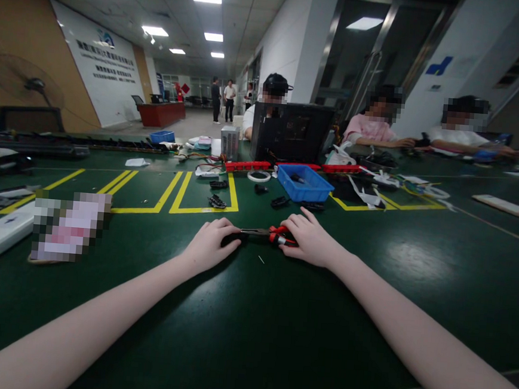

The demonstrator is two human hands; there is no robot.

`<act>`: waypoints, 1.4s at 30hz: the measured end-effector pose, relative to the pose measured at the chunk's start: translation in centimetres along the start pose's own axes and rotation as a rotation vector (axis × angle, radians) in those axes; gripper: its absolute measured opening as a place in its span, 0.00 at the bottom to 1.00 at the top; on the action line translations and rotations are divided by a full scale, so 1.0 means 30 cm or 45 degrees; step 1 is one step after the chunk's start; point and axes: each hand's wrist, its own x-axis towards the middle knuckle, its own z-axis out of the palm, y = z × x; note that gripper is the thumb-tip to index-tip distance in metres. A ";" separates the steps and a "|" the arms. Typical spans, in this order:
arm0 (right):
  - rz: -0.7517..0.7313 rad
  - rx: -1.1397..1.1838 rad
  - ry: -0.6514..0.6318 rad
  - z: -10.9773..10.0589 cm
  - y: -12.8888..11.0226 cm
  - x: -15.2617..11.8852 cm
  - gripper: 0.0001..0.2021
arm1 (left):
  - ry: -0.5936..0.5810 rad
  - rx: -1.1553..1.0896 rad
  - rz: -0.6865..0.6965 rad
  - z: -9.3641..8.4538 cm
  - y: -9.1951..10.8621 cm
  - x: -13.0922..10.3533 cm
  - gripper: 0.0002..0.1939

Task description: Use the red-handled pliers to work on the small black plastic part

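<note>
1. The right hand (310, 239) grips the red pliers (274, 239).
2. The left hand (210, 243) is at their tips; I can't tell what it holds.
3. The pliers are over the green desk (230, 336), near the blue box (308, 188).

- Left hand (210, 243): bare and slim, with slender fingers.
- Right hand (310, 239): bare, of matching slight build.
- Left forearm (116, 303): bare, smooth in outline, narrow at the wrist, broader farther back.
- Right forearm (411, 317): bare, same taper.
- 2 bare wrists.
- Fingernails: too small to make out.
</note>
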 end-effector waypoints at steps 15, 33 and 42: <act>0.011 0.067 0.091 -0.003 -0.003 -0.001 0.20 | 0.028 -0.093 0.019 0.013 -0.025 0.009 0.12; 0.000 -0.099 0.289 0.003 -0.021 -0.010 0.19 | 0.007 -0.061 0.086 0.016 -0.034 0.003 0.17; -0.008 -0.095 0.298 0.002 -0.024 -0.011 0.20 | 0.024 -0.142 0.078 0.010 -0.015 0.001 0.16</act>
